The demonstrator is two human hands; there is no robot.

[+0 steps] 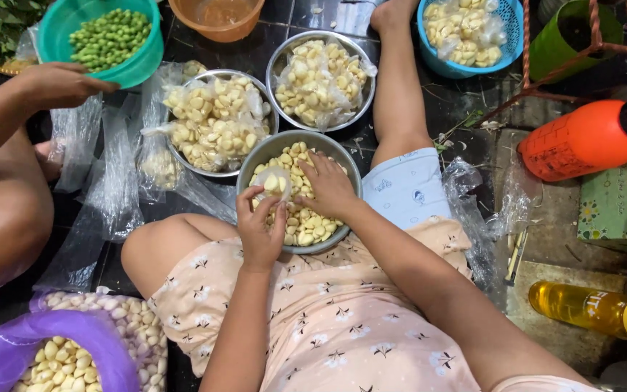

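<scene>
We sit on the floor with a steel bowl point(255, 163) of peeled garlic cloves point(306, 221) between our knees. Our left hand point(261, 225) is curled round a small clear plastic bag point(276, 181), pinched at its mouth and already partly filled with cloves; our right hand point(328, 185) lies palm down in the bowl, fingers spread and bent over the loose cloves, though we cannot tell whether any are gripped beneath it. As to progress, we judge the bagging well on but not finished: at 11 o'clock from our bowl a second steel bowl point(212, 76) is heaped with filled bags, at 12 o'clock a third steel bowl point(279, 62) holds more, and a blue basket point(429, 62) at 2 o'clock carries another lot, while our own bowl remains fairly full of loose cloves and a purple sack point(88, 337) at 8 o'clock holds many more. Empty clear bags point(114, 181) lie at 9 o'clock. Another person's hand point(56, 83) rests at 10 o'clock by a teal bowl point(143, 62) of green beans, with an orange tub point(215, 29) beyond. The floor point(459, 101) is dark tile, wet-looking and littered with scraps. At 3 o'clock lies an orange spray bottle point(582, 141), and at 4 o'clock a yellow oil bottle point(589, 308).
</scene>
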